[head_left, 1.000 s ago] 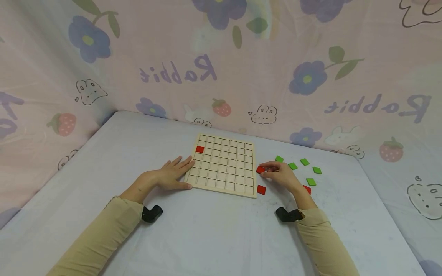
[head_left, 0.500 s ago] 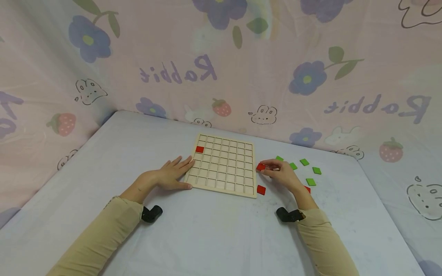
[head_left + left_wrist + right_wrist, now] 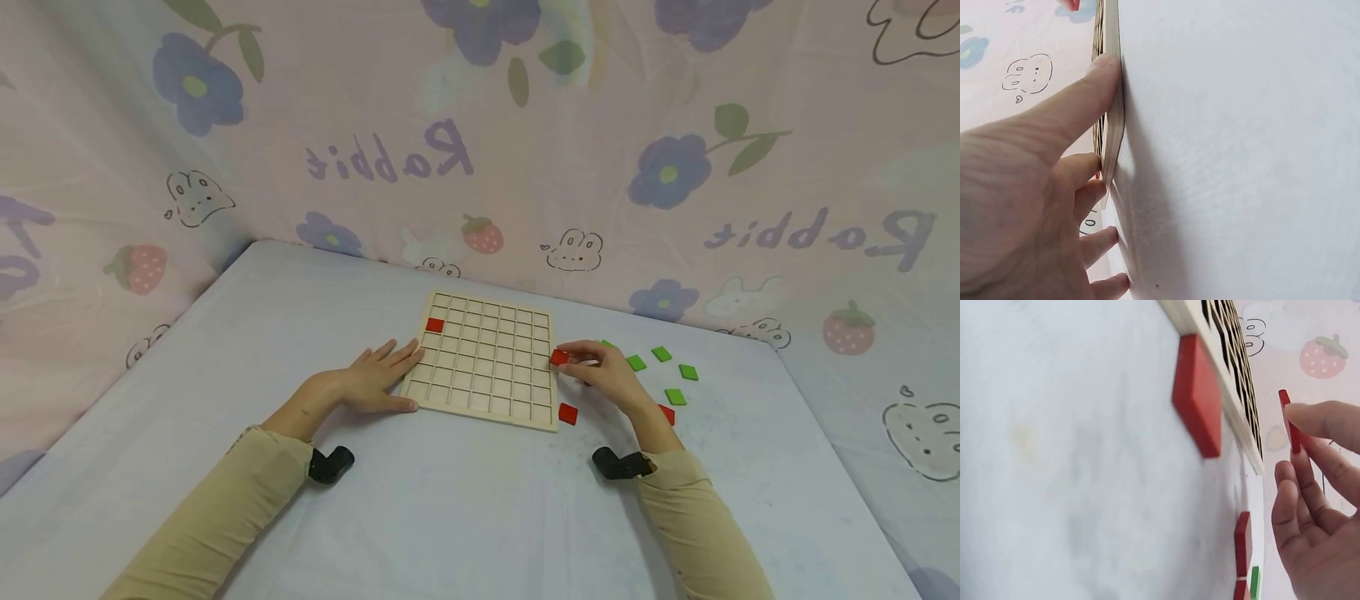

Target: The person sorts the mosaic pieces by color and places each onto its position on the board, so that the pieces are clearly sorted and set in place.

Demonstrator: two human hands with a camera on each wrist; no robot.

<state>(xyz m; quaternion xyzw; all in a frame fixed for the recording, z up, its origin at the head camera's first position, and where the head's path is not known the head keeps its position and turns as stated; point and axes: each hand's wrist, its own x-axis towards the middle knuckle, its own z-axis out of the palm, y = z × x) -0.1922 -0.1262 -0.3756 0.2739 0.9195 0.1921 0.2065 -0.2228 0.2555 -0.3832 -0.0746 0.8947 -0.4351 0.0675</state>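
A pale wooden grid board [image 3: 480, 364] lies on the table, with one red square tile [image 3: 435, 325] in its left column. My left hand [image 3: 375, 383] rests at the board's left side, fingers spread and straight; in the left wrist view the thumb [image 3: 1100, 81] touches the board's edge. Between thumb and fingers my right hand [image 3: 607, 375] pinches another red tile [image 3: 1290, 425], raised above the table by the board's right edge. Just off the near right corner lies a loose red tile [image 3: 567, 413], seen large in the right wrist view against the board's side.
Several green tiles [image 3: 662, 353] are scattered right of the board, beyond the right hand. A red tile [image 3: 667, 414] lies partly behind the right wrist. Two red tiles also show low in the right wrist view. A printed curtain [image 3: 517, 167] hangs behind the table.
My right hand has lifted the pinched red tile and carried it slightly left and away, up to the board's right edge. The left hand has stayed in place.
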